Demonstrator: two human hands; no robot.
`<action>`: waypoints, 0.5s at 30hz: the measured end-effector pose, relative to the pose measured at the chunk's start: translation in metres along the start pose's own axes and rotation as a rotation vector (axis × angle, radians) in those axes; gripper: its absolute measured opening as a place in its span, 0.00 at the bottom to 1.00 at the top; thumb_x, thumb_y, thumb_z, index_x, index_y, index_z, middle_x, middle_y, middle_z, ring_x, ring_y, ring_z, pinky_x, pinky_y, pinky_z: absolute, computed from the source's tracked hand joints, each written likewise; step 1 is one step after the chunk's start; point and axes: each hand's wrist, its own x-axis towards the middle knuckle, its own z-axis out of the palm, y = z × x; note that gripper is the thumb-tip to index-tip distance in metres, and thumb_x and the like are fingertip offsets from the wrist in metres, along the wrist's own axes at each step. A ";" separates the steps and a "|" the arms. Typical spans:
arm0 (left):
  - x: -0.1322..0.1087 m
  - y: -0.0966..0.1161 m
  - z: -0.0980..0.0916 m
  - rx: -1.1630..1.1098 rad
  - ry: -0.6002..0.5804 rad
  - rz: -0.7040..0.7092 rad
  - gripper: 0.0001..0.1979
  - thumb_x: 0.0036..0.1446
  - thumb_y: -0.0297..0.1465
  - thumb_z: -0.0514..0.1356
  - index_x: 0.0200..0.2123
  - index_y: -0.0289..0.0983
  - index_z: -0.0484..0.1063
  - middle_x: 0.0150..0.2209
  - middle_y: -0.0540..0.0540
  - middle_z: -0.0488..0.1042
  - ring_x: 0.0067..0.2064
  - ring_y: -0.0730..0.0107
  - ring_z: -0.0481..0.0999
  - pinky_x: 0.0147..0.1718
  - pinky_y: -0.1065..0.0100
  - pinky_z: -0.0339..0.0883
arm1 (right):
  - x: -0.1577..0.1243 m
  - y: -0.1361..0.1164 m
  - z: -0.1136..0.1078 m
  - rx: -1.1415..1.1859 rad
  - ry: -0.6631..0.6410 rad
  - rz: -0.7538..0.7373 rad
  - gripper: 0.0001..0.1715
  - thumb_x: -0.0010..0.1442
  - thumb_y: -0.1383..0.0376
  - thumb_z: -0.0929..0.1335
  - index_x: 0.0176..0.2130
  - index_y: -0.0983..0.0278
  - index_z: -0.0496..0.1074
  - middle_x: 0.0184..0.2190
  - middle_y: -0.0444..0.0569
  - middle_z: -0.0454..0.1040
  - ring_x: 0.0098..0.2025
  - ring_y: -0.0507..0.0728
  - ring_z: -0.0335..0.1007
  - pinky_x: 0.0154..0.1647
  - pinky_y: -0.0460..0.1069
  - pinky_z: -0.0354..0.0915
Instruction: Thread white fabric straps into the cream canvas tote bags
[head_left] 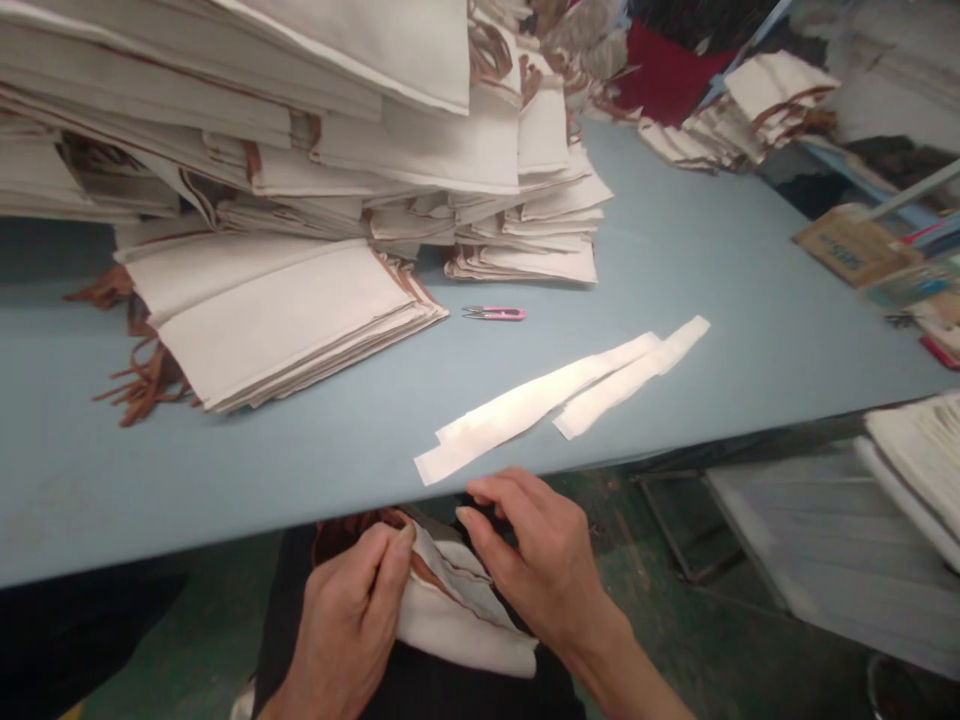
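Observation:
Both of my hands are below the near edge of the blue table (712, 260), over my lap. My left hand (349, 615) is closed on a folded cream cloth bag (457, 625) with brown trim, thumb pressed on its upper edge. My right hand (536, 560) pinches the same bag from the right side, fingers curled at the table edge. On the table just above my hands lie two long white strips (555, 395). A small pink thread snipper (495, 313) lies farther back.
Tall stacks of cream cloth bags (300, 150) with brown handles fill the table's left and back. A lower stack (277, 320) sits nearer me. More bags (750, 110) lie at the far right, with a cardboard box (851, 245) and shelves beside the table.

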 end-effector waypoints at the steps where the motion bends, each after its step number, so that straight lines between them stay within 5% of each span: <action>1: -0.001 -0.002 0.000 -0.002 0.007 -0.003 0.17 0.71 0.29 0.54 0.26 0.40 0.65 0.20 0.58 0.64 0.19 0.78 0.62 0.21 0.75 0.56 | 0.007 -0.002 0.004 -0.045 -0.009 -0.019 0.03 0.69 0.66 0.70 0.43 0.64 0.74 0.34 0.49 0.80 0.35 0.57 0.77 0.37 0.50 0.69; 9: -0.016 -0.010 -0.005 0.010 0.011 -0.078 0.19 0.71 0.29 0.53 0.24 0.40 0.63 0.20 0.57 0.64 0.20 0.77 0.64 0.23 0.74 0.57 | 0.026 -0.009 0.030 -0.335 -0.120 0.028 0.06 0.65 0.63 0.74 0.42 0.63 0.75 0.33 0.47 0.79 0.33 0.59 0.76 0.32 0.50 0.62; 15: -0.014 -0.010 -0.009 -0.029 0.031 -0.079 0.18 0.69 0.29 0.54 0.23 0.40 0.65 0.19 0.57 0.65 0.19 0.79 0.67 0.23 0.76 0.59 | 0.029 -0.008 0.034 -0.445 -0.165 -0.005 0.12 0.69 0.67 0.69 0.31 0.62 0.73 0.29 0.47 0.77 0.30 0.56 0.73 0.29 0.50 0.55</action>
